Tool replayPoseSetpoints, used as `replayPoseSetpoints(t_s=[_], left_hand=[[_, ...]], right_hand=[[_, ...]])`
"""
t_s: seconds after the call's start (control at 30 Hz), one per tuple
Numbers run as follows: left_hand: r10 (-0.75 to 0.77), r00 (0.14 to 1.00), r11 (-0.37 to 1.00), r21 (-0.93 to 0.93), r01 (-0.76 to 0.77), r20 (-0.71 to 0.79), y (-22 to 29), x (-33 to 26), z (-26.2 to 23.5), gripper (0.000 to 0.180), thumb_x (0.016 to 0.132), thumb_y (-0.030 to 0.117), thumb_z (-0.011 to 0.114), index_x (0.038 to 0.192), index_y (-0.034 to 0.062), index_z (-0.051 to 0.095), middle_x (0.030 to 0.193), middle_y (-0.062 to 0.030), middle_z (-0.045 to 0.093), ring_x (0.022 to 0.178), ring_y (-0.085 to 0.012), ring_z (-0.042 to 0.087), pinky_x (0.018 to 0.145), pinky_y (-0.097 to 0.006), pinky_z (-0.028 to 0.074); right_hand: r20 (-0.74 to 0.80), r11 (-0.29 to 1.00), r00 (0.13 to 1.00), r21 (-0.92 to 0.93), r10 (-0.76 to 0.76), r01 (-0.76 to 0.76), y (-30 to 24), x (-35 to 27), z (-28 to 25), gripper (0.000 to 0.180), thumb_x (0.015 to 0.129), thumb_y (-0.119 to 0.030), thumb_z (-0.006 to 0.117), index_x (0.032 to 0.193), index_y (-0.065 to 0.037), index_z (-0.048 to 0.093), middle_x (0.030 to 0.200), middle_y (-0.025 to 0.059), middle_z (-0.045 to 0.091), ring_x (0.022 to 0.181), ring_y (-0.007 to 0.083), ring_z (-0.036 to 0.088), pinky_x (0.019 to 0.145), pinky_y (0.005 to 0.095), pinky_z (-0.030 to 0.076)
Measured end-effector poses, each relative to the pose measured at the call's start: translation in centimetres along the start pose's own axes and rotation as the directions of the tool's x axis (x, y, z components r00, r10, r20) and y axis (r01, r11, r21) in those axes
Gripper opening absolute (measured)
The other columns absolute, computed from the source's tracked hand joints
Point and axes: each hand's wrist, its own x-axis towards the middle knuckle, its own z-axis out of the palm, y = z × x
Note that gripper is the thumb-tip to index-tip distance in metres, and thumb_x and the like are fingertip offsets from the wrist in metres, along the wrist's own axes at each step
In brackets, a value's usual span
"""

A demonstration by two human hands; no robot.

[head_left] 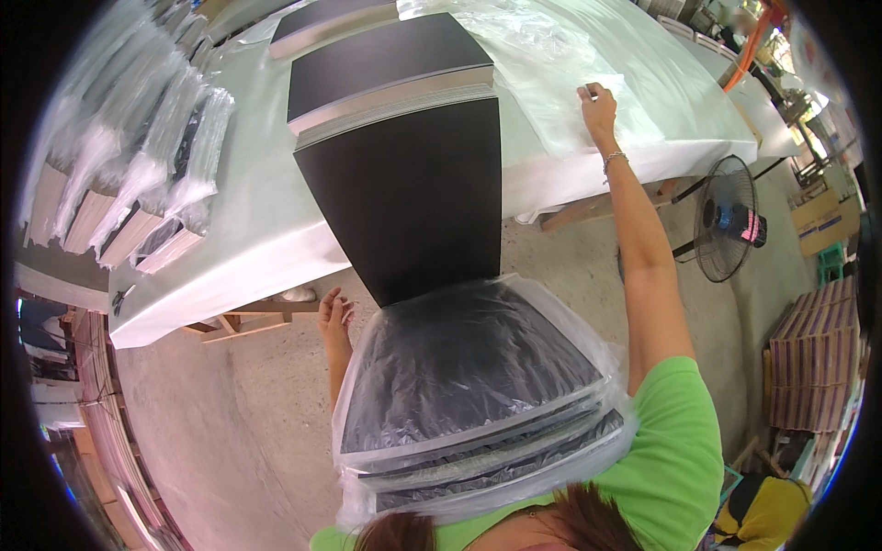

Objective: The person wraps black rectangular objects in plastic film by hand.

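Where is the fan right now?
In the head view, the fan is at right, by the right corner of the white-covered table, right of the right arm.

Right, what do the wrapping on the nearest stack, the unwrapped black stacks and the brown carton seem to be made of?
Wrapping: glossy, apparently plastic film; it creases and shows black through. Unwrapped black stacks: probably card or paper, smooth satin faces; pale layered edges. Brown carton: likely cardboard, matte; flat tan sides.

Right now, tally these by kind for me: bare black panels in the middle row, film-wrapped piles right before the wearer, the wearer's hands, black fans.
Bare black panels, near, middle and far: 3
Film-wrapped pile: 1
Left hand and right hand: 2
Black fan: 1
Total: 7
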Motion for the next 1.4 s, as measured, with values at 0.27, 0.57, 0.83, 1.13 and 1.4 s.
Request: replayPoseSetpoints(t_s=[0.27,0.57,0.83,1.13,1.4], left_hand=[[0.129,0.988,0.991,0.037,-0.127,-0.085,6.6,-1.7,1.9,0.024,0.091,0.02,0.052,0.112,0.0083,0.055,0.093,0.0005,0.055,0.085,-0.0085,0.053,0.078,-0.023,0.042],[0.305,0.951,0.946,0.098,-0.309,0.055,12.5,-2.6,8.0,0.019,0.093,0.013,0.048,0.105,0.0031,0.057,0.093,-0.0026,0.056,0.086,-0.0094,0.052,0.081,-0.025,0.043],[0.594,0.635,0.6,0.254,-0.759,0.494,20.0,-4.9,17.3,0.059,0.079,0.016,0.068,0.13,0.0069,0.04,0.119,-0.0093,0.048,0.113,-0.0195,0.046,0.099,-0.032,0.033],[-0.117,0.415,0.901,0.272,-0.338,0.902,19.9,-7.6,18.8,0.052,0.074,0.023,0.073,0.117,0.0022,0.053,0.107,-0.0075,0.059,0.101,-0.0189,0.055,0.092,-0.034,0.041],[-0.097,0.559,0.858,-0.216,0.467,0.823,18.5,-3.7,10.9,0.068,0.087,0.06,0.039,0.12,0.0014,0.048,0.108,-0.0104,0.056,0.101,-0.0203,0.055,0.093,-0.037,0.042]], right_hand=[[0.165,0.955,0.986,-0.287,-0.033,0.08,-5.8,-1.3,1.3,0.056,0.069,-0.04,0.071,0.118,-0.022,0.051,0.127,0.0105,0.041,0.118,0.0313,0.036,0.087,0.0533,0.034],[-0.259,0.973,0.94,-0.003,-0.224,0.231,-6.8,2.6,1.1,0.018,0.082,-0.014,0.054,0.1,-0.011,0.057,0.081,0.0138,0.064,0.075,0.0354,0.061,0.066,0.0426,0.045],[0.133,0.839,0.829,0.129,-0.543,0.528,-20.2,-8.8,-12.5,0.023,0.084,-0.005,0.051,0.105,0.002,0.056,0.089,0.0203,0.062,0.082,0.0342,0.06,0.075,0.0354,0.045],[0.533,0.8,0.708,0.596,-0.462,0.074,-24.2,-16.0,-17.1,0.031,0.089,-0.023,0.052,0.106,0.003,0.052,0.09,0.0068,0.057,0.077,0.0128,0.053,0.073,0.0265,0.044],[0.536,0.464,0.844,0.753,-0.02,-0.467,-22.7,-14.3,-14.3,0.041,0.088,-0.032,0.055,0.113,0.0,0.053,0.094,0.0046,0.057,0.079,0.008,0.054,0.069,0.0216,0.046]])
